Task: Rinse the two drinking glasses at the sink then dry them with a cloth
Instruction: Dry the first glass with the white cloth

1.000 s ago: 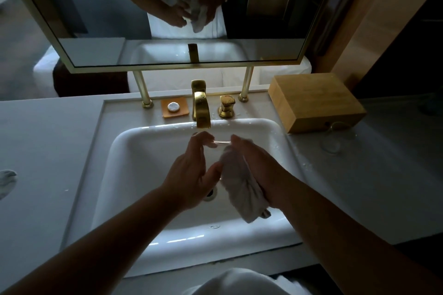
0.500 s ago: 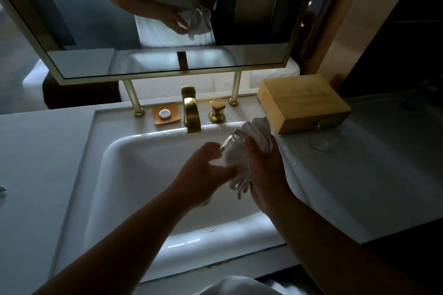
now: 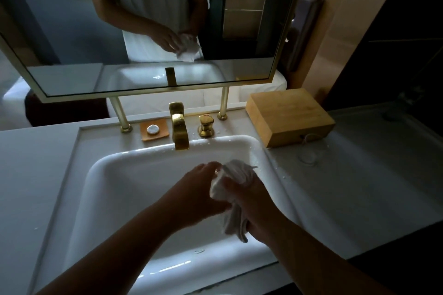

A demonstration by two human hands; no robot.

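Over the white sink (image 3: 134, 175) my two hands meet. My left hand (image 3: 196, 196) curls around a clear drinking glass (image 3: 217, 171), of which only a small glint of rim shows beside the fingers. My right hand (image 3: 251, 201) grips a white cloth (image 3: 236, 175) bunched over and against that glass, with a tail of cloth hanging below the palm. The second drinking glass (image 3: 308, 151) stands on the wet counter at the right, in front of the wooden box, faint and see-through.
A gold faucet (image 3: 178, 127) and gold handle (image 3: 206, 124) stand behind the basin, with an orange dish (image 3: 154, 130) holding a small white disc. A wooden box (image 3: 287, 115) sits back right. The mirror (image 3: 143, 31) hangs low above the faucet. Water drops dot the counter (image 3: 359, 175).
The cloth hung loose below my right hand with the glass rim showing between my hands; now it is bunched up over the glass and my hands are pressed closer together.
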